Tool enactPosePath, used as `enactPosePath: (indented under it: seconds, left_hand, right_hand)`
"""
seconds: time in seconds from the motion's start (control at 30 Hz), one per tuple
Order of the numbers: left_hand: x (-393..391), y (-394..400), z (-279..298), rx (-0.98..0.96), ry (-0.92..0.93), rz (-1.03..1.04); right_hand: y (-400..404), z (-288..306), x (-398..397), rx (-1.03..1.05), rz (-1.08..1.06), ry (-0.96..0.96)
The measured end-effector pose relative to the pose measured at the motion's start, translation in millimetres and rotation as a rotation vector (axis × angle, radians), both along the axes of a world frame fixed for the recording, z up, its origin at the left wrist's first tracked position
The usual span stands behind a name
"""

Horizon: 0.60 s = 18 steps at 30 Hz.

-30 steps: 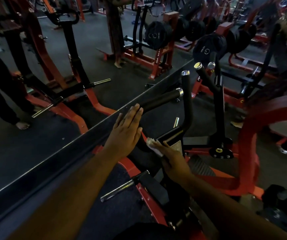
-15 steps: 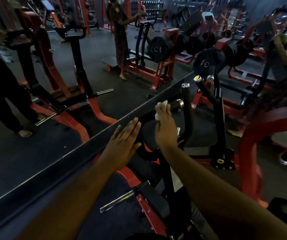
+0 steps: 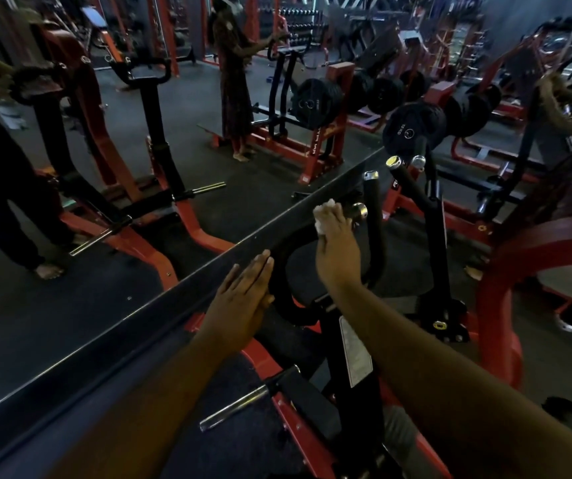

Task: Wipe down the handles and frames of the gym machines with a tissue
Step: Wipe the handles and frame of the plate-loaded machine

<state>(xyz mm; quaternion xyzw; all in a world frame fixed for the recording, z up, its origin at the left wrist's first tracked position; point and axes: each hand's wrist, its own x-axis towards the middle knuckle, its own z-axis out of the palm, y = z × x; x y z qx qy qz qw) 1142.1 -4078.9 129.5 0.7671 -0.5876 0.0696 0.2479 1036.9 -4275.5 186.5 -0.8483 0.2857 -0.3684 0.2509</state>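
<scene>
My left hand (image 3: 243,299) lies flat, fingers straight and together, against the mirror ledge (image 3: 160,305) just left of the handle (image 3: 298,240). To its right, my right hand (image 3: 338,243) is closed over that handle, pressing a tissue (image 3: 322,216) beside the chrome cap (image 3: 359,211).

The black weight plate (image 3: 412,131) on the right bears small white markings, seemingly "15 KG", though blurred. White lettering runs down a red frame upright (image 3: 317,149) but stays illegible. The label plate (image 3: 356,357) on the near machine is too blurred to read.
</scene>
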Motion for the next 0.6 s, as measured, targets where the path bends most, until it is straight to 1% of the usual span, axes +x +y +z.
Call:
enactPosePath:
  seconds: [0.1,0.17,0.3,0.4,0.5,0.6]
  left_hand:
    - [-1.4,8.1,7.8,-0.177,0.181,0.060]
    - [3.6,9.3,11.4,-0.238,0.234,0.084]
    - [17.9,3.6,14.4,-0.205,0.225,0.048]
    - [17.8,-1.6,13.1,-0.168,0.207,-0.007]
    - [11.6,-7.9,12.0,-0.109,0.179,-0.049]
    - [7.0,-13.5,14.9,-0.067,0.132,-0.072]
  right_hand:
    - [30.1,-21.3,0.2,-0.107,0.118,-0.089]
    - [44.8,-35.1,-2.6,-0.197,0.206,-0.104]
    - [64.1,-63.6,-14.3,-0.385,0.416,-0.044]
    - [62.1,-84.1,-31.6,-0.510,0.516,0.001]
    - [47.5,-103.1,-57.5,-0.602,0.596,0.105]
    - [36.4,-116.2,-90.6,-0.710,0.623,0.253]
